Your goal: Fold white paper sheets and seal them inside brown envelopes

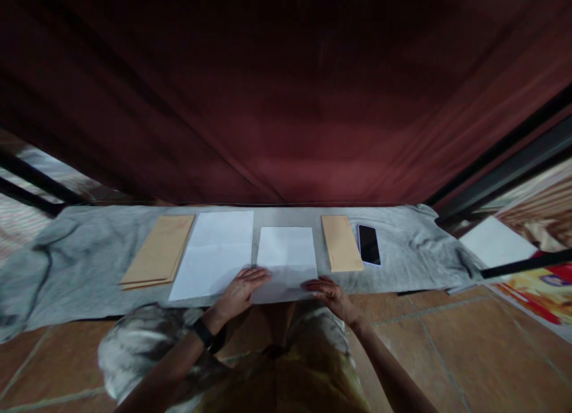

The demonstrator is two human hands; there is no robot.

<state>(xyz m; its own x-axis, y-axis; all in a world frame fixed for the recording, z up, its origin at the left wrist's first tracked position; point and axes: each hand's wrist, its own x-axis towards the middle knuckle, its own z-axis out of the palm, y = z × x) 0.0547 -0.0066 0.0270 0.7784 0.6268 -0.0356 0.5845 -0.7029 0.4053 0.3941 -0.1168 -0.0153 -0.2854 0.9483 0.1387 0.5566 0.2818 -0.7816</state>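
A white sheet of paper point(287, 255) lies on a grey cloth point(84, 255) spread over the floor in front of me. My left hand point(241, 289) rests on the sheet's near left corner, fingers stretched flat. Its near right corner is under my right hand point(330, 294), fingers bent down on the edge. A larger stack of white paper point(214, 252) lies just left of the sheet. Left of that is a pile of brown envelopes point(158, 252). One brown envelope point(341, 243) lies to the right of the sheet.
A black phone point(369, 244) lies right of the single envelope. A dark red curtain point(286, 103) hangs behind the cloth. More white paper point(496, 241) and a colourful printed sheet point(543, 291) lie at the far right. Brown floor tiles point(438, 341) surround my knees.
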